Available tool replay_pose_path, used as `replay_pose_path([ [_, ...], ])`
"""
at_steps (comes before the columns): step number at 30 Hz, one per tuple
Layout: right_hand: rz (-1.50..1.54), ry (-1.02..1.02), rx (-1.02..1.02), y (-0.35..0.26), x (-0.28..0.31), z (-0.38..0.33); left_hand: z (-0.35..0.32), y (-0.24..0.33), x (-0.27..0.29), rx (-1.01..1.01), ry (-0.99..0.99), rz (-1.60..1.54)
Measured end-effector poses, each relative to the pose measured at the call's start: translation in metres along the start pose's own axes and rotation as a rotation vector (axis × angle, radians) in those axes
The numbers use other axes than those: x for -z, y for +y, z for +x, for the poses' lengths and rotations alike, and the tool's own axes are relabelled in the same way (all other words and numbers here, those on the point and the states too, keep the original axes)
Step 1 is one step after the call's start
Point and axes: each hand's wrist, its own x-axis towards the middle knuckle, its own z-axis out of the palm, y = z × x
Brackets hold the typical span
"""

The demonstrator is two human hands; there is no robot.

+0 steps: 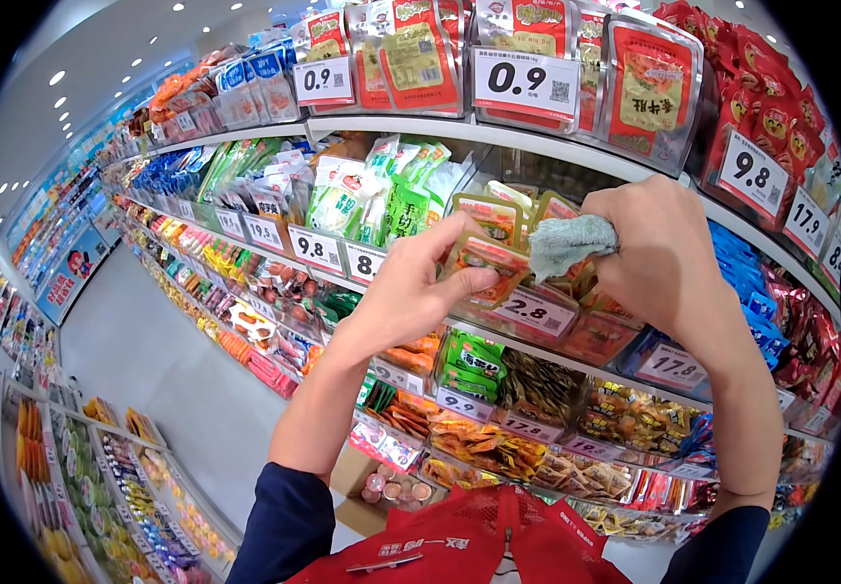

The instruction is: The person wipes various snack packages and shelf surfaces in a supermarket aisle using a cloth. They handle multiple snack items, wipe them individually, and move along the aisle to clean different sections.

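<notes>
My left hand (pixel 409 287) pinches a small flat snack packet (pixel 484 265) with an orange-red front and greenish border between thumb and fingers. The packet is tilted above a clear shelf bin. A bunched grey-green cloth (pixel 566 247) sticks out of my right hand (pixel 659 248), which is closed round it. The cloth is just right of the packet; whether they touch I cannot tell. Similar packets (pixel 491 216) stand behind in the bin, partly hidden by my hands. A white price tag (pixel 535 311) is on the bin's front, below the held packet.
Above runs a shelf edge (pixel 391 127) with red and gold pouches (pixel 411 58). White-and-green bags (pixel 342 195) fill the bin to the left. Lower tiers hold green packs (pixel 472 365) and small wrapped snacks. An open cardboard box (pixel 354 477) with round tubs stands below. At left is an aisle floor (pixel 167 360).
</notes>
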Motion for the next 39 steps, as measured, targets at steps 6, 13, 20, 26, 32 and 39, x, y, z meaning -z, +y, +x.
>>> replay_pose_path([
  [6,-0.012,-0.014,-0.017,0.0,0.002,0.002,-0.002,0.006,-0.012,-0.051,-0.158,0.248],
  [13,-0.032,-0.038,0.016,0.003,0.0,0.005,0.001,0.006,-0.018,-0.087,-0.184,0.401],
  [20,-0.095,-0.221,0.047,0.005,-0.009,0.015,0.002,0.0,0.01,-0.099,0.092,0.163],
  [26,-0.046,-0.335,0.003,0.01,-0.006,0.023,0.004,-0.007,0.024,0.061,0.329,-0.143],
  [32,-0.038,-0.241,0.051,0.01,-0.01,0.018,0.011,-0.022,0.01,-0.032,0.27,-0.099],
  [39,0.0,-0.26,0.008,0.011,-0.007,0.018,0.015,-0.023,0.003,-0.002,0.154,0.126],
])
